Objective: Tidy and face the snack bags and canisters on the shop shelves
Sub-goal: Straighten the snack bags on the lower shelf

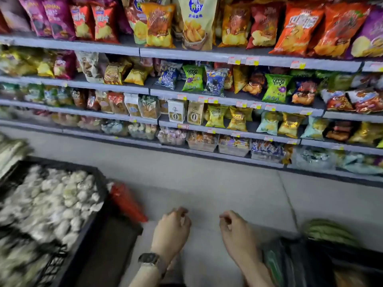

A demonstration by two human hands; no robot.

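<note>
Head view looks down along the shelves (207,55), and both my hands hang low in front of them, over the grey floor (207,172) and well apart from the stock. My left grip (173,226) is slack, fingers loosely curled and holding nothing, with a watch (149,259) on that wrist. My right grip (236,228) hangs the same way, loosely curled and empty. The snack bags (159,25) stand in rows on every tier of the shelves. Big orange, red and yellow chip bags fill the top tier, and on the tier below it two green onion-rings bags (192,78) stand upright among blue and orange packs. Lower tiers hold smaller yellow, gold and pale-blue bags, and the bottom tier holds clear packs; several bags lean at odd angles. Price tags (251,60) sit along the shelves' front edges. Out from the shelves, toward their left end, stands a black crate (60,259) heaped with pale lumps — too blurred to name — and a red thing (126,201) lies just beside it.
</note>
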